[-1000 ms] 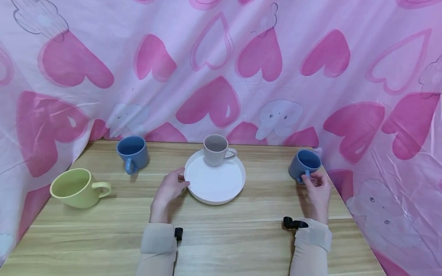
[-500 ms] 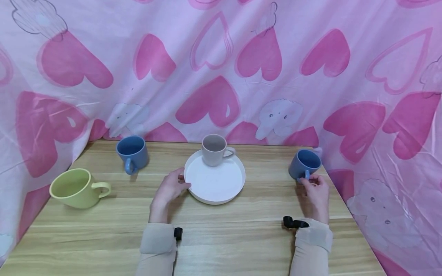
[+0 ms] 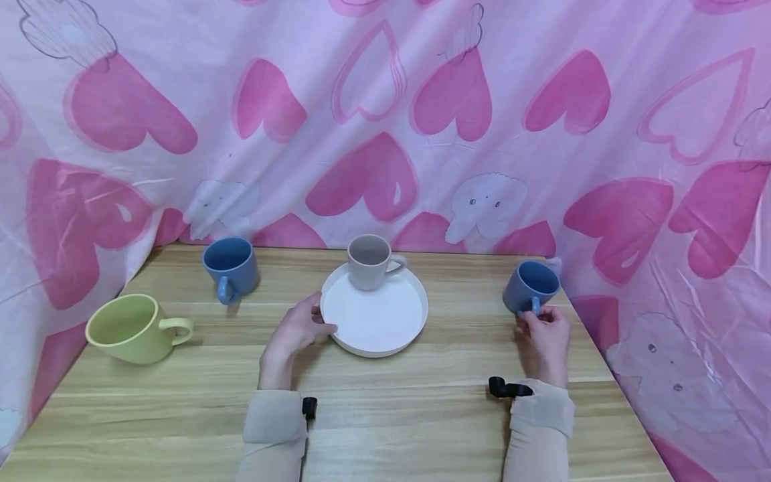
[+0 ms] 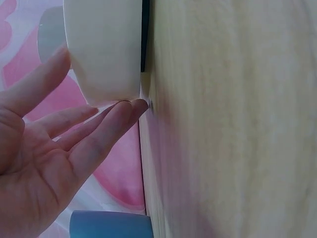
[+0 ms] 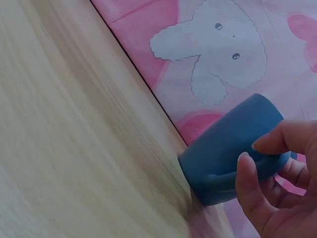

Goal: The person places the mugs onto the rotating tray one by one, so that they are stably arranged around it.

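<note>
In the head view my left hand (image 3: pixel 299 327) is at the near-left edge of a round white rimmed plate (image 3: pixel 379 321). Its thumb lies at the rim, and the fingers touch the outer side and lower edge, as the left wrist view shows. A grey-pink mug (image 3: pixel 364 273) stands upright on the plate's far part, handle to the right. At the right, my right hand (image 3: pixel 547 338) pinches the handle of an upright blue mug (image 3: pixel 521 291). In the right wrist view the thumb and a finger are at that handle (image 5: pixel 225 179).
A second blue mug (image 3: pixel 235 271) stands at the back left, its handle toward me. Nearer, at the far left, is a wide yellow-green cup (image 3: pixel 144 341) with its handle to the right. Pink heart-patterned cloth (image 3: pixel 361 87) hangs behind the wooden table (image 3: pixel 397 422). Something dark (image 4: pixel 145 34) shows beneath the plate.
The grey-pink mug has shifted left with the plate's turning, while the left thumb has moved slightly right. My right hand has shifted slightly left at the handle; the blue mug stays nearly in place.
</note>
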A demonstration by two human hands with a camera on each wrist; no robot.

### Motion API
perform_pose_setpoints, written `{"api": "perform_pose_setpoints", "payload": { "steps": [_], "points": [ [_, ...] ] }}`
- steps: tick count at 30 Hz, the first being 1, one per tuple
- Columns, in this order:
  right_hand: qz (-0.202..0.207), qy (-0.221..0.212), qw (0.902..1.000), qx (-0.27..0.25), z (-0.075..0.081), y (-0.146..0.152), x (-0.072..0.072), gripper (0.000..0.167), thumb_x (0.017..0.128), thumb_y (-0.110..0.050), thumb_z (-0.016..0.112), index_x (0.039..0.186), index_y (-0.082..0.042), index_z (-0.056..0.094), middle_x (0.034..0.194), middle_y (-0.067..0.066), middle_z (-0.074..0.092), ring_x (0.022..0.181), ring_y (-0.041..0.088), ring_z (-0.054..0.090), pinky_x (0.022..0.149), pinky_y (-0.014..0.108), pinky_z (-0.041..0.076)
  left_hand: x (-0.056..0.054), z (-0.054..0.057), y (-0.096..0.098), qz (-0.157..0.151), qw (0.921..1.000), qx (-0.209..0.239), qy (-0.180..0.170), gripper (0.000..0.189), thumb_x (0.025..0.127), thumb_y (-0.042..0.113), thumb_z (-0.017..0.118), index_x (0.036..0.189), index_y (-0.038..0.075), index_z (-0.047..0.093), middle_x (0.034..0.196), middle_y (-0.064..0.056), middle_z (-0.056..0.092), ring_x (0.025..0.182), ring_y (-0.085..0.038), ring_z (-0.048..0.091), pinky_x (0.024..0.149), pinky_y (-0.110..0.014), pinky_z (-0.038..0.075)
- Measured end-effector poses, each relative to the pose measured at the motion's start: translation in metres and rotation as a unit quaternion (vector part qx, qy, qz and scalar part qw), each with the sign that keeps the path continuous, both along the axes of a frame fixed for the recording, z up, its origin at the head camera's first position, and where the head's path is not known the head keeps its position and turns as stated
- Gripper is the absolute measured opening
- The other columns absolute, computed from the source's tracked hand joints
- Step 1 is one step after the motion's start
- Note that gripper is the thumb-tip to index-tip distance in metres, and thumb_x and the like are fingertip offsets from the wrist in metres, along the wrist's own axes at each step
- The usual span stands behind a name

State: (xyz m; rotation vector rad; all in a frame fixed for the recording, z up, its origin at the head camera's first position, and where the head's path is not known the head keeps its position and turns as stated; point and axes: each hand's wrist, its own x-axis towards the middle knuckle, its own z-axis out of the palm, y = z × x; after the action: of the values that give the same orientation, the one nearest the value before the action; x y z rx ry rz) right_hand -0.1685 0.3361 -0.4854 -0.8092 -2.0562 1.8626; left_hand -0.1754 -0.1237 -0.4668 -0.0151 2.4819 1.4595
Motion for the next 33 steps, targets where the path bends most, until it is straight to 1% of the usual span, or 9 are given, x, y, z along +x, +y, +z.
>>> {"api": "perform_pose_setpoints", "payload": {
  "steps": [3, 5, 7, 11, 13, 15, 21, 27, 33],
  "points": [
    [-0.003, -0.012, 0.9999, -0.002, 0.0023, -0.0018, -0.0005, 0.021, 0.093, -0.008, 0.064, 0.107, -0.009, 0.049, 0.101, 0.008, 0.055, 0.077, 0.018, 0.062, 0.073, 0.029, 0.057, -0.0002, 0.0003, 0.0000, -0.008, 1.0000, 0.004, 0.002, 0.077, 0.085, 0.004, 0.075, 0.150, 0.001, 0.033, 0.121, -0.020, 0.059, 0.108, -0.030, 0.055, 0.093, -0.044, 0.046],
    [-0.009, -0.020, 0.9998, -0.003, 0.0046, -0.0039, -0.0007, 0.019, 0.094, -0.009, 0.062, 0.107, -0.010, 0.049, 0.105, 0.007, 0.054, 0.082, 0.019, 0.062, 0.075, 0.030, 0.057, -0.0001, 0.0003, 0.0004, -0.015, 0.9998, 0.011, 0.010, 0.075, 0.085, 0.003, 0.075, 0.149, 0.003, 0.036, 0.124, -0.020, 0.058, 0.111, -0.031, 0.054, 0.096, -0.045, 0.044],
    [-0.020, -0.019, 0.9995, -0.012, 0.0057, -0.0060, -0.0011, 0.018, 0.094, -0.008, 0.061, 0.107, -0.010, 0.049, 0.106, 0.007, 0.053, 0.084, 0.019, 0.062, 0.076, 0.030, 0.057, -0.0002, -0.0003, 0.0008, -0.023, 0.9994, 0.019, 0.015, 0.077, 0.084, 0.002, 0.076, 0.149, 0.004, 0.036, 0.131, -0.020, 0.055, 0.118, -0.033, 0.051, 0.101, -0.048, 0.041],
    [-0.057, 0.004, 0.9975, -0.042, 0.0030, -0.0069, -0.0032, 0.015, 0.093, -0.005, 0.061, 0.104, -0.007, 0.051, 0.103, 0.007, 0.051, 0.080, 0.017, 0.063, 0.073, 0.030, 0.057, 0.0005, -0.0008, 0.0027, -0.031, 0.9994, 0.013, 0.002, 0.089, 0.082, 0.005, 0.079, 0.154, 0.006, 0.026, 0.151, -0.019, 0.037, 0.136, -0.035, 0.035, 0.112, -0.052, 0.027],
    [-0.077, 0.020, 0.9950, -0.060, 0.0004, -0.0050, -0.0044, 0.014, 0.092, -0.003, 0.061, 0.101, -0.006, 0.052, 0.100, 0.007, 0.050, 0.074, 0.015, 0.064, 0.071, 0.030, 0.058, 0.0010, -0.0004, 0.0036, -0.030, 0.9995, -0.002, -0.013, 0.096, 0.082, 0.010, 0.080, 0.156, 0.006, 0.019, 0.157, -0.017, 0.027, 0.141, -0.034, 0.027, 0.114, -0.052, 0.021],
    [-0.089, 0.026, 0.9934, -0.068, -0.0008, -0.0033, -0.0050, 0.013, 0.091, -0.003, 0.062, 0.100, -0.006, 0.052, 0.099, 0.007, 0.049, 0.073, 0.015, 0.064, 0.072, 0.031, 0.058, 0.0013, -0.0002, 0.0039, -0.030, 0.9993, -0.015, -0.017, 0.100, 0.082, 0.013, 0.081, 0.156, 0.004, 0.015, 0.158, -0.018, 0.023, 0.143, -0.034, 0.022, 0.115, -0.052, 0.019],
    [-0.102, 0.024, 0.9925, -0.063, -0.0002, -0.0011, -0.0051, 0.013, 0.090, -0.004, 0.062, 0.099, -0.006, 0.053, 0.100, 0.007, 0.048, 0.074, 0.013, 0.065, 0.070, 0.028, 0.058, 0.0012, -0.0006, 0.0037, -0.029, 0.9995, -0.006, -0.009, 0.098, 0.080, 0.012, 0.082, 0.156, 0.007, 0.019, 0.154, -0.017, 0.033, 0.139, -0.034, 0.031, 0.113, -0.053, 0.023],
    [-0.113, 0.046, 0.9889, -0.085, 0.0014, -0.0016, -0.0045, 0.013, 0.089, -0.001, 0.062, 0.096, -0.006, 0.051, 0.098, 0.007, 0.045, 0.072, 0.015, 0.067, 0.067, 0.029, 0.058, 0.0005, 0.0001, 0.0031, -0.029, 0.9995, -0.010, -0.010, 0.094, 0.082, 0.012, 0.080, 0.156, 0.010, 0.022, 0.153, -0.016, 0.035, 0.137, -0.034, 0.033, 0.112, -0.055, 0.025],
    [-0.120, 0.061, 0.9857, -0.102, 0.0071, -0.0029, -0.0037, 0.015, 0.089, 0.001, 0.061, 0.094, -0.008, 0.050, 0.098, 0.006, 0.044, 0.082, 0.018, 0.064, 0.072, 0.033, 0.058, 0.0004, 0.0011, 0.0023, -0.032, 0.9994, -0.011, -0.003, 0.090, 0.083, 0.012, 0.079, 0.155, 0.011, 0.025, 0.151, -0.016, 0.039, 0.136, -0.034, 0.036, 0.111, -0.055, 0.026]
  ]
}}
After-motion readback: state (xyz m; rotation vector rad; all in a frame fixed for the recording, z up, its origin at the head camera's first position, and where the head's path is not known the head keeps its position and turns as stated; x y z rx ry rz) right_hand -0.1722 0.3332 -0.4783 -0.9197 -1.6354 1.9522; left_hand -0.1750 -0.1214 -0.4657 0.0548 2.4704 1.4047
